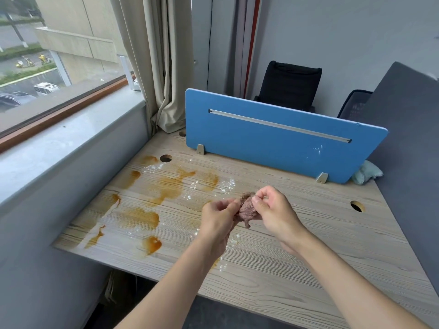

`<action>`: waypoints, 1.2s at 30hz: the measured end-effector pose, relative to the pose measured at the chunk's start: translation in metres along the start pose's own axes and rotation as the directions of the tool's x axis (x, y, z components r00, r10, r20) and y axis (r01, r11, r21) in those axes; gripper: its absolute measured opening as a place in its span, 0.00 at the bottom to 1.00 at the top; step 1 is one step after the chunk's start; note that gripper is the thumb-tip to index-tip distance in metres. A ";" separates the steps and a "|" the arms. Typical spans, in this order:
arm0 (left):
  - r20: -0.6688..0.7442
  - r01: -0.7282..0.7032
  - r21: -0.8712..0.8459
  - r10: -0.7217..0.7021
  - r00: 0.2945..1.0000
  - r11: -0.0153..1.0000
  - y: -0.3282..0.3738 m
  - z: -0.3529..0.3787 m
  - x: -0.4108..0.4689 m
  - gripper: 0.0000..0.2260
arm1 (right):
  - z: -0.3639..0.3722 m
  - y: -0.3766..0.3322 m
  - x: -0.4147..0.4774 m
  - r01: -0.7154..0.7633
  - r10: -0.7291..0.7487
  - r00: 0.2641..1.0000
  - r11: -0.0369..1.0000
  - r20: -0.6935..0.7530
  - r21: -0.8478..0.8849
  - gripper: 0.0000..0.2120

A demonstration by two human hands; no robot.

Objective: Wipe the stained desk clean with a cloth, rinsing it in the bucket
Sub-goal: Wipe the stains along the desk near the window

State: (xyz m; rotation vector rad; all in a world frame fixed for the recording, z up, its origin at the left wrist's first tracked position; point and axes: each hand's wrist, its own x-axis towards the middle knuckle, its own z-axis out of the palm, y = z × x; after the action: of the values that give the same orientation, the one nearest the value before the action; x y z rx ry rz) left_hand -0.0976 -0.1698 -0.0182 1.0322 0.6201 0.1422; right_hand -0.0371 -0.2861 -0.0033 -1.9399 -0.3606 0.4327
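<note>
Cloth [248, 211], bunched and brownish, hangs between my hands just above the desk [308, 245]. My left hand [219, 218] and right hand [273, 210] both have fingers curled, pinching its top edge. Orange stains [166, 186] spread on the desk to the left and farther away, nearer my left hand. No bucket shows.

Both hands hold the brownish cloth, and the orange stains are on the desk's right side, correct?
No: the head view shows the orange stains on the left side of the desk. Left hand and right hand do hold the brownish cloth.
</note>
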 end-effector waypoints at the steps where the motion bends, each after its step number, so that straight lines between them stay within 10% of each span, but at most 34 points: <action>1: -0.031 -0.018 0.021 0.018 0.999 1.000 -0.001 -0.002 0.001 0.10 | 0.000 0.002 0.002 -0.007 0.006 0.999 1.000 -0.053 -0.019 0.05; 5: -0.144 -0.045 -0.092 0.031 0.989 0.995 0.003 -0.014 0.010 0.12 | -0.014 0.003 0.009 -0.046 0.083 0.943 0.992 -0.321 0.119 0.06; 13: 0.133 -0.070 0.224 0.041 0.990 0.972 -0.003 0.007 0.007 0.15 | -0.007 -0.005 -0.003 0.010 -0.009 0.999 0.999 -0.042 0.041 0.06; 22: -0.052 0.140 -0.098 -0.145 0.988 0.985 -0.005 0.010 0.007 0.04 | -0.011 0.000 0.000 0.009 -0.003 0.996 0.998 -0.094 0.068 0.05; 27: -0.100 0.060 -0.248 -0.087 0.991 0.967 0.015 -0.011 0.009 0.11 | -0.044 0.000 0.006 -0.131 0.330 0.900 0.828 -0.285 0.545 0.05; 36: 0.083 0.127 -0.235 -0.110 0.990 0.964 0.028 -0.007 0.009 0.07 | -0.041 0.008 0.001 -0.187 0.300 0.938 0.862 -0.177 0.471 0.06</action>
State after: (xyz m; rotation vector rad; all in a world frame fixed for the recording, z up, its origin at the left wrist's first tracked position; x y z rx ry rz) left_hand -0.0890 -0.1457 -0.0008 0.7608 0.5843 0.0734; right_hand -0.0172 -0.3218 0.0045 -1.5593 0.1467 0.3932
